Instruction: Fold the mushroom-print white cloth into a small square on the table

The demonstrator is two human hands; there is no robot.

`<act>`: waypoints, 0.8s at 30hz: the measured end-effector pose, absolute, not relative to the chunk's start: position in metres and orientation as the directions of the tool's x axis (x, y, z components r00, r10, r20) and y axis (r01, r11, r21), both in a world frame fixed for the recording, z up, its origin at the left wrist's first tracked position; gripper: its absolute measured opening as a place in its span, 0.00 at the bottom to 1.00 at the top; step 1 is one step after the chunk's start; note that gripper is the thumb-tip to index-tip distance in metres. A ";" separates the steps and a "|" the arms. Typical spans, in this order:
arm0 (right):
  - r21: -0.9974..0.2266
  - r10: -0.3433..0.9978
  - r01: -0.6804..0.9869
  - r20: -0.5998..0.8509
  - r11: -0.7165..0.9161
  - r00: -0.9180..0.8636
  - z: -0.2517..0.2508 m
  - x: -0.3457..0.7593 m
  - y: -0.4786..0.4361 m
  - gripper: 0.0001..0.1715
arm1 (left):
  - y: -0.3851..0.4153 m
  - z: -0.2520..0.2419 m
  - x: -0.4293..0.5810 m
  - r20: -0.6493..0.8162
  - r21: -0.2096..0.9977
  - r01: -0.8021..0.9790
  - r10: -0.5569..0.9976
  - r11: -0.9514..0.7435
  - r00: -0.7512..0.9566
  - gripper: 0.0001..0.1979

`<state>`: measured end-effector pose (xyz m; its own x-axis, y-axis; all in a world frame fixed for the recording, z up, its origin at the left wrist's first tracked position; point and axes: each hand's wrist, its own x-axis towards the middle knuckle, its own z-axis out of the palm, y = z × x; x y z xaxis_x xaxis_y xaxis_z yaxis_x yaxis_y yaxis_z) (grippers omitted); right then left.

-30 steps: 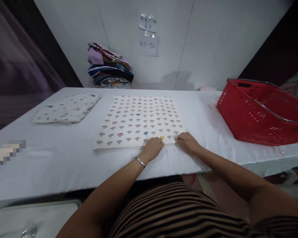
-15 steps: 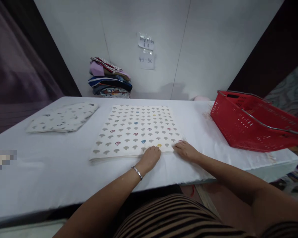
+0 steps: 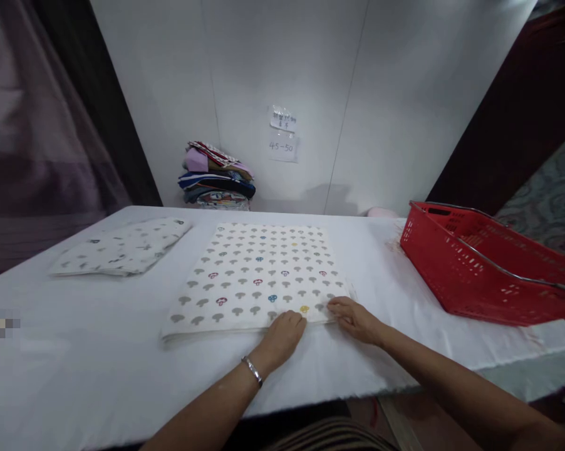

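A cream cloth (image 3: 245, 269) printed with grey mushrooms and a few coloured ones lies folded flat in front of me. At its near edge, right of the middle, my left hand (image 3: 286, 333) has its fingers curled down over the fabric, closed on it; a silver bracelet is on that wrist. Close to the near right corner, my right hand (image 3: 354, 318) lies with its fingers stretched over the cloth and its thumb apart from them. The undersides of both hands are hidden.
On the left of the white table (image 3: 99, 351) lies another folded printed cloth (image 3: 123, 247). A red basket (image 3: 470, 269) with metal handles stands at the right. Folded textiles (image 3: 217, 178) are stacked behind the table's far edge. Paper signs (image 3: 283, 146) hang on the wall.
The camera has tilted up, so everything sits lower in view. My right hand has shifted slightly inward on the cloth, its fingers more spread. My left hand keeps its place.
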<state>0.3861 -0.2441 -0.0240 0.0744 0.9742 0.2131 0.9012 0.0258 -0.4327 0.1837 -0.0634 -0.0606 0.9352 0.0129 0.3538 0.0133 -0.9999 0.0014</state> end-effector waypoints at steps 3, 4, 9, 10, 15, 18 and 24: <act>-0.485 0.990 0.872 0.138 0.065 0.003 -0.020 0.384 -0.215 0.26 | -0.063 -0.068 0.183 0.363 0.009 0.027 0.029 -1.000 0.931 0.16; -0.488 0.997 0.871 0.075 0.053 -0.018 -0.019 0.386 -0.203 0.28 | -0.063 -0.070 0.183 0.371 0.016 0.031 0.034 -0.999 0.928 0.15; -0.381 0.978 0.910 -0.187 -0.162 0.096 -0.022 0.408 -0.158 0.34 | -0.063 -0.078 0.184 0.414 0.053 0.043 0.061 -0.998 0.908 0.15; -0.357 0.975 0.915 -0.179 -0.187 0.130 -0.024 0.412 -0.153 0.35 | -0.064 -0.079 0.184 0.420 0.056 0.039 0.059 -0.998 0.905 0.15; -0.267 0.969 0.938 -0.169 -0.222 0.181 -0.033 0.427 -0.132 0.38 | -0.063 -0.085 0.187 0.488 0.051 -0.001 0.024 -0.999 0.873 0.15; -0.224 0.937 0.920 -0.212 -0.322 0.276 -0.031 0.436 -0.115 0.38 | -0.061 -0.091 0.188 0.512 0.007 -0.022 -0.016 -1.000 0.859 0.12; -0.188 0.918 0.907 -0.207 -0.376 0.337 -0.024 0.448 -0.076 0.40 | -0.060 -0.108 0.195 0.604 -0.081 -0.020 -0.065 -0.997 0.794 0.07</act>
<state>0.4482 -0.0758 -0.0238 0.3373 0.9184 -0.2069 0.9074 -0.3757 -0.1884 0.1954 -0.0603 -0.1079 0.7940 -0.0648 0.6045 -0.0200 -0.9965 -0.0806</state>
